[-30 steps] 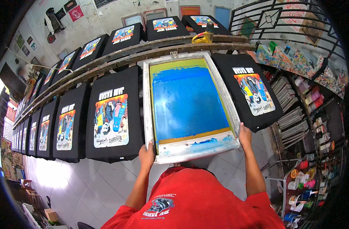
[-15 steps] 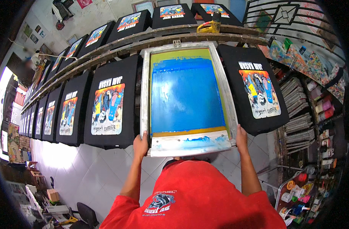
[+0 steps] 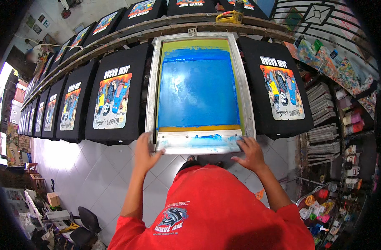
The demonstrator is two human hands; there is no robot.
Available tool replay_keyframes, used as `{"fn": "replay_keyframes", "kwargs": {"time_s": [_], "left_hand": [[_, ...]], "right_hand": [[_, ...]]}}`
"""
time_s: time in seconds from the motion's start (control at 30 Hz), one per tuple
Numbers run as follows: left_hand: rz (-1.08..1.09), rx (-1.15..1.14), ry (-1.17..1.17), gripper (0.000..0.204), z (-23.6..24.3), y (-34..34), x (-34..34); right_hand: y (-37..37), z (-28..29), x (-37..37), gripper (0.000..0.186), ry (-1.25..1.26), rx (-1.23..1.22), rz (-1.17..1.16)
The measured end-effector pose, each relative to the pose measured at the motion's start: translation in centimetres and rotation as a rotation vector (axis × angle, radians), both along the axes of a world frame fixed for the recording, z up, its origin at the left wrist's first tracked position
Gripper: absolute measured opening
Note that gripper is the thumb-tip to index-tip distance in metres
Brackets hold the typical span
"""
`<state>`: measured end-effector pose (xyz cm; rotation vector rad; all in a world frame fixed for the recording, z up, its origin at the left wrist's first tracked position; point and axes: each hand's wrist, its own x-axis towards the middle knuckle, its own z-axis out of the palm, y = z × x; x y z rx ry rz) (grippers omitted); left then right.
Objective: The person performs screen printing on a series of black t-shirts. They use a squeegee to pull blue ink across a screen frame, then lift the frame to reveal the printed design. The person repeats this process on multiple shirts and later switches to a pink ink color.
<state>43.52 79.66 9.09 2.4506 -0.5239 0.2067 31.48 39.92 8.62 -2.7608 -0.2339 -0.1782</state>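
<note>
A printing screen with a pale frame [image 3: 244, 83] and blue ink [image 3: 198, 96] on its mesh lies between two black printed shirts on boards [image 3: 111, 96] [image 3: 282, 91]. A small clamp [image 3: 192, 32] sits at its far edge. My left hand [image 3: 145, 152] is at the frame's lower left corner, slightly blurred, thumb stretched apart from the fingers. My right hand [image 3: 249, 155] touches the lower right of the near bar with fingers spread and thumb out. Neither hand is wrapped round the frame.
More printed shirts [image 3: 71, 104] run along the wooden rails [image 3: 115, 37] and behind them. A yellow tool [image 3: 228, 17] rests on the rail. At right are stacked screens [image 3: 319, 104] and ink containers [image 3: 321, 202]; at lower left, a black chair [image 3: 86, 225]. A person [image 3: 31, 56] is at far left.
The view shifted, so the rails and screen appear higher. My hands have loosened from gripping the frame's sides, the right one moving inward onto the near bar with fingers spread.
</note>
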Motion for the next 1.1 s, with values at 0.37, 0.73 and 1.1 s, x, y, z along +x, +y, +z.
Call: {"fn": "replay_keyframes", "kwargs": {"time_s": [0.37,0.73,1.1], "left_hand": [[-0.414,0.358,-0.124,0.050,-0.1,-2.0,3.5],[-0.343,0.328,-0.052,0.040,4.6,-6.3,26.9],[-0.315,0.274,-0.117,0.029,-1.2,-11.5,40.4]], "right_hand": [[0.1,1.8,4.3,0.049,0.075,-0.051,0.046],[-5.6,5.2,28.1,0.028,0.000,-0.095,-0.086],[-9.8,-1.5,42.6,0.033,-0.050,-0.091,-0.109]]}}
